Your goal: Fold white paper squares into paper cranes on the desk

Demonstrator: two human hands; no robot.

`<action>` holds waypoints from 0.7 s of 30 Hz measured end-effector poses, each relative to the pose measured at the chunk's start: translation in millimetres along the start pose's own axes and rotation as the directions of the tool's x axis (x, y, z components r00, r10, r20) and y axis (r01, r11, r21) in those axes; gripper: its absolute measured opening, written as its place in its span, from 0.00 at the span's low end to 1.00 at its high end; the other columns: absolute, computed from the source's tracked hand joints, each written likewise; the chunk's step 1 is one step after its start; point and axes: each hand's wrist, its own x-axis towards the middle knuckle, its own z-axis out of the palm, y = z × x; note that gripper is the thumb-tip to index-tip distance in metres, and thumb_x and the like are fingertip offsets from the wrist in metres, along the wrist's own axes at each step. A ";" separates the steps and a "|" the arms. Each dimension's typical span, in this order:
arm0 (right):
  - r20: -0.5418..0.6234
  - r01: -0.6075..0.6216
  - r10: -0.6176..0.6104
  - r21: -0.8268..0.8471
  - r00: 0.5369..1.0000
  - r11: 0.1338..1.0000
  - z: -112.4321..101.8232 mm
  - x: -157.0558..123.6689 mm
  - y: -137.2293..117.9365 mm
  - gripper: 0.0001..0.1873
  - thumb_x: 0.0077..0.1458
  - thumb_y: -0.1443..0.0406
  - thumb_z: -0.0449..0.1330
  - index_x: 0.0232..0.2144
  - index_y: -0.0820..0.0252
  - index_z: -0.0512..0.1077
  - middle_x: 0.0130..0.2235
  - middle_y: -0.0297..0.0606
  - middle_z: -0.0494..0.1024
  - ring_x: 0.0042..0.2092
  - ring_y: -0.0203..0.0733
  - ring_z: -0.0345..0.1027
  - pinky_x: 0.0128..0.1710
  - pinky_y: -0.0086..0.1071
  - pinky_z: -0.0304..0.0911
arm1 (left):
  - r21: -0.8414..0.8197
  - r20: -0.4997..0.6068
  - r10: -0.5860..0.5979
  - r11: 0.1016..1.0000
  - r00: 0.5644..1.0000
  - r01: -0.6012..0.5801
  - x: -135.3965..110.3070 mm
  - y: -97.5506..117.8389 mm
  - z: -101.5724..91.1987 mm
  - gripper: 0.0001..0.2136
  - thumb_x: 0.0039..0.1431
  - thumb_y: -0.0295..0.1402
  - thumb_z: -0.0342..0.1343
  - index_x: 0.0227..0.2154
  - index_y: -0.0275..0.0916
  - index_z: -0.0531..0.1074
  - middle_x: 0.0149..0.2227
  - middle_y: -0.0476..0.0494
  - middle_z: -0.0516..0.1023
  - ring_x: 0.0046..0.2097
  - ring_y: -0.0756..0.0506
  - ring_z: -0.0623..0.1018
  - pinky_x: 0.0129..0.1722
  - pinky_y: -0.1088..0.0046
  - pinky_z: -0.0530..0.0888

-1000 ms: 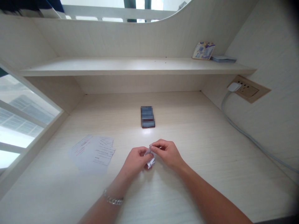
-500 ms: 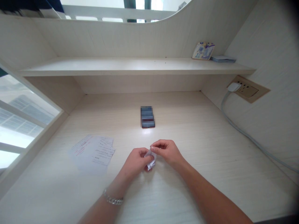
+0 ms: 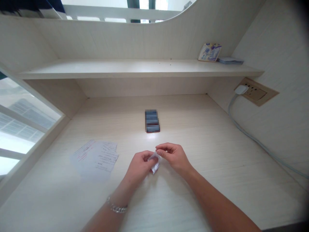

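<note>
Left hand (image 3: 140, 164): grip closed on a small, folded white paper piece (image 3: 155, 166), thumb across its face, held over the pale, wood-grained worktop (image 3: 217, 154). Right hand (image 3: 175, 158): fingertips at the paper's upper tip; whether that grip pinches it cannot be told. White, text-marked paper sheets (image 3: 96, 158) lie left; a dark rectangular object (image 3: 152, 120), its face pixelated, lies beyond both hands.

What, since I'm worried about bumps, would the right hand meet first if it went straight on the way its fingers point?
Probably the white paper in the left hand, close in front of the right hand. Depth is unclear, so it could brush the left hand first.
</note>
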 end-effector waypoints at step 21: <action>-0.011 -0.140 0.145 0.180 0.989 0.974 3.1 2.1 0.2 0.08 0.35 0.69 0.65 0.25 0.61 0.76 0.24 0.36 0.77 0.27 0.37 0.69 0.30 0.31 0.64 | -0.039 -0.194 0.206 0.975 0.959 -0.217 1.1 -0.2 -2.1 0.13 0.47 0.26 0.58 0.38 0.35 0.75 0.39 0.41 0.79 0.40 0.44 0.77 0.41 0.71 0.71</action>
